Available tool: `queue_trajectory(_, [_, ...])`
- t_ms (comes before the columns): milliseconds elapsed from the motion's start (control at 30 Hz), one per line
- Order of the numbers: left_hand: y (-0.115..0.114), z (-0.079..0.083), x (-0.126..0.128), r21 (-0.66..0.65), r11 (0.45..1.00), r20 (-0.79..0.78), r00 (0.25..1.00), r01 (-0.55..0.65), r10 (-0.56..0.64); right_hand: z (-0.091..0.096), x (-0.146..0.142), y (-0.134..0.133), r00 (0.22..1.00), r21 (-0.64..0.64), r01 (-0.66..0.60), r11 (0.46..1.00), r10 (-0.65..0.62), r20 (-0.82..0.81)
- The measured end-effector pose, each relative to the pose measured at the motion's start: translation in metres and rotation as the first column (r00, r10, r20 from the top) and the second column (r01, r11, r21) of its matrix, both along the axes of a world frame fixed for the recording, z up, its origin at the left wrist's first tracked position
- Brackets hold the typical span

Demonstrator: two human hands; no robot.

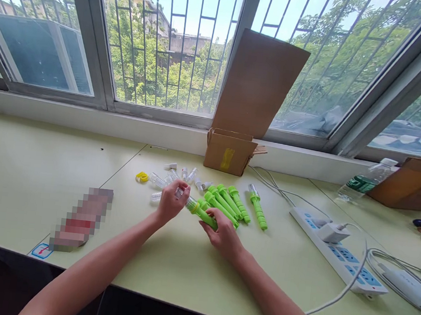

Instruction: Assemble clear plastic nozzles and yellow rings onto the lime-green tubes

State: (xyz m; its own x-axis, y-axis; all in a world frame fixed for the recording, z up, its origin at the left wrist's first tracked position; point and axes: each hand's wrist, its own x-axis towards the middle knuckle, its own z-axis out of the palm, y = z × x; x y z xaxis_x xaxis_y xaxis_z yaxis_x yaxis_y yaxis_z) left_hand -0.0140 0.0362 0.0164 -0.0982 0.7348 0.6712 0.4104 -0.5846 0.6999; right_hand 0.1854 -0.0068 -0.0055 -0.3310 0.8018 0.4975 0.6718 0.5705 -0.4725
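My right hand [223,236] grips the ribbed green handle [204,216] of a small plastic stick. My left hand [171,201] is closed on the clear cap [181,193] at that stick's far end. Both hands hover just above the pale green table [29,168]. Several more green handles [228,203] lie in a row right behind my right hand, one of them [258,210] a little apart to the right. Several clear caps [173,175] and a yellow ring [142,176] lie scattered behind my left hand.
A small open cardboard box [229,151] stands against the window sill. A white power strip [339,253] with a plugged charger and cables runs along the right. A clear bottle [366,180] and another cardboard box [411,183] sit far right. A blurred-out object [82,219] lies near the front left edge.
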Motion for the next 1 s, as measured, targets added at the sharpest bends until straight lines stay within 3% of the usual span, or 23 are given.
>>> queue_trajectory(200, [0.0,0.0,0.001,-0.004,1.0,0.012,1.0,-0.009,0.009,0.002,0.0,0.0,1.0,0.01,0.0,1.0,0.0,0.027])
queue_trajectory(367, [-0.001,0.002,0.001,0.0,1.0,0.017,1.0,0.002,-0.002,0.01,-0.002,-0.004,0.995,-0.189,-0.1,0.977,0.098,-0.021])
queue_trajectory(433, [-0.001,0.001,0.001,-0.008,0.999,0.031,0.999,0.033,-0.033,0.01,-0.002,-0.004,0.992,-0.204,-0.119,0.972,0.108,-0.063])
queue_trajectory(700, [0.001,-0.001,-0.001,-0.05,0.996,0.08,0.994,0.079,-0.074,0.001,0.0,0.001,0.997,0.029,0.053,0.998,-0.051,-0.063])
queue_trajectory(867, [0.002,0.001,-0.001,-0.11,0.994,0.07,0.998,0.015,-0.008,0.0,0.003,0.003,0.996,0.152,0.093,0.984,-0.093,-0.007])
queue_trajectory(1000, [0.003,0.0,-0.002,-0.115,0.993,0.026,1.0,-0.009,0.012,-0.001,0.005,0.004,0.998,0.164,0.066,0.984,-0.068,0.011])
